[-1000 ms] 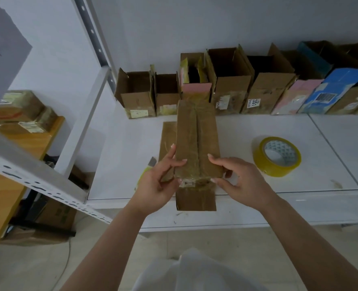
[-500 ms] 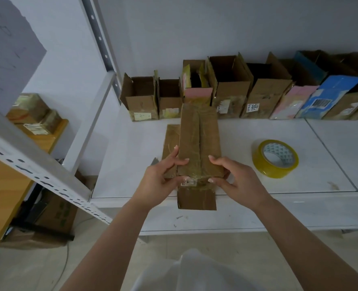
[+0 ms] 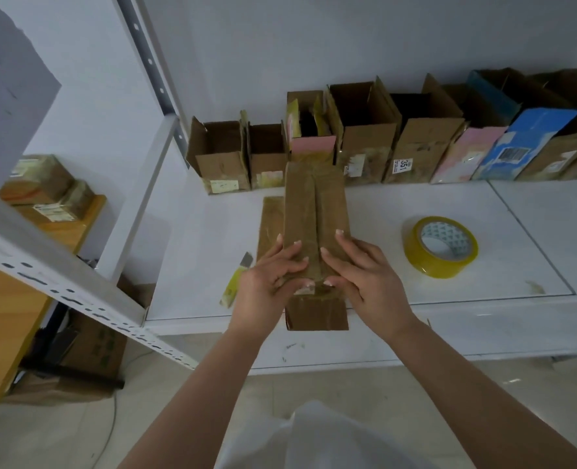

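Observation:
A long brown cardboard box (image 3: pixel 315 204) covered in shiny tape lies lengthwise on the white shelf (image 3: pixel 365 204), its near end hanging over the front edge. My left hand (image 3: pixel 270 275) lies on the box's near left top with fingers flat and the thumb at the near edge. My right hand (image 3: pixel 361 269) lies on the near right top, fingers flat, thumb at the near edge by a small white label. The two closed top flaps meet between my hands.
A roll of yellow tape (image 3: pixel 441 245) lies to the right. A yellow-handled box cutter (image 3: pixel 236 282) lies left of the box. A row of open cardboard boxes (image 3: pixel 365 143) lines the back wall. A slotted metal upright (image 3: pixel 60 289) and a wooden table (image 3: pixel 26 282) stand at the left.
Both hands have slid forward onto the top of the box and flattened, pressing the flaps down. The box has stayed in place.

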A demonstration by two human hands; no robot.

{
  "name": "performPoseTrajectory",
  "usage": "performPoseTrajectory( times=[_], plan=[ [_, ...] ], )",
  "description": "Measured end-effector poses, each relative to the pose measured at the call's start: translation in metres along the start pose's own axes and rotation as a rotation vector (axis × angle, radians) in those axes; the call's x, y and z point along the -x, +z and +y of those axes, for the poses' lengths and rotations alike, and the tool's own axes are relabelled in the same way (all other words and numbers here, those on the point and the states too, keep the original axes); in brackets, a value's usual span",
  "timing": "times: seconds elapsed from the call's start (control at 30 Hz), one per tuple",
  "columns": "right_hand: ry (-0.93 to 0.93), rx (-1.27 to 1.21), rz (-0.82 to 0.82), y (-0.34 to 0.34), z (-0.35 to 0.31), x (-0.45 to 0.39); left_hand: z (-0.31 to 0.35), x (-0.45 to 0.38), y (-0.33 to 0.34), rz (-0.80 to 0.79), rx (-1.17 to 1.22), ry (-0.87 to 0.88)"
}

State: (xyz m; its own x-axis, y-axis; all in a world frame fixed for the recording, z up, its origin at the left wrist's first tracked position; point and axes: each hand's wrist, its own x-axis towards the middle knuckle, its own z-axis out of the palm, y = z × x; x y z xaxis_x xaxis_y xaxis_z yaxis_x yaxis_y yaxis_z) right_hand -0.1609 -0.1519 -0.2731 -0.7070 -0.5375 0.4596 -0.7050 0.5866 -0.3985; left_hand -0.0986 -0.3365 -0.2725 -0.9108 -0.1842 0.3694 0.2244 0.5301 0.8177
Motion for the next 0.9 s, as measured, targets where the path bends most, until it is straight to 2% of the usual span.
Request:
performPoseTrajectory(
  times=[0.13, 0.27, 0.37, 0.47, 0.53, 0.63, 0.7, 0.8, 0.9],
  plan=[
    [0.018, -0.029, -0.065, -0.001, -0.001, -0.005, -0.003, -0.006, -0.005, -0.022, -0.028, -0.002],
    [0.047, -0.11, -0.137, -0.012, 0.005, -0.001, 0.004, -0.007, -0.013, -0.13, -0.084, 0.0],
    [0.216, -0.298, -0.125, -0.016, 0.008, 0.002, 0.023, -0.017, -0.017, -0.063, -0.176, -0.004],
    [0.386, -0.324, -0.105, -0.019, 0.012, 0.004, 0.045, -0.03, -0.003, -0.031, -0.473, 0.021],
    [0.41, -0.379, -0.082, -0.021, 0.01, 0.005, 0.054, -0.037, 0.016, -0.118, -0.645, -0.037],
    [0.4, -0.579, -0.095, -0.027, 0.006, 0.008, 0.055, -0.042, 0.042, -0.341, -0.785, -0.177],
    [0.46, -0.519, -0.098, -0.03, 0.012, 0.011, 0.046, -0.038, 0.046, -0.411, -0.914, -0.225],
    [0.563, -0.474, -0.043, -0.036, 0.02, 0.015, 0.048, -0.033, 0.031, -0.332, -0.924, -0.196],
    [0.643, -0.533, 0.036, -0.043, 0.021, 0.019, 0.072, -0.04, 0.007, -0.072, -0.71, -0.108]
  ],
)
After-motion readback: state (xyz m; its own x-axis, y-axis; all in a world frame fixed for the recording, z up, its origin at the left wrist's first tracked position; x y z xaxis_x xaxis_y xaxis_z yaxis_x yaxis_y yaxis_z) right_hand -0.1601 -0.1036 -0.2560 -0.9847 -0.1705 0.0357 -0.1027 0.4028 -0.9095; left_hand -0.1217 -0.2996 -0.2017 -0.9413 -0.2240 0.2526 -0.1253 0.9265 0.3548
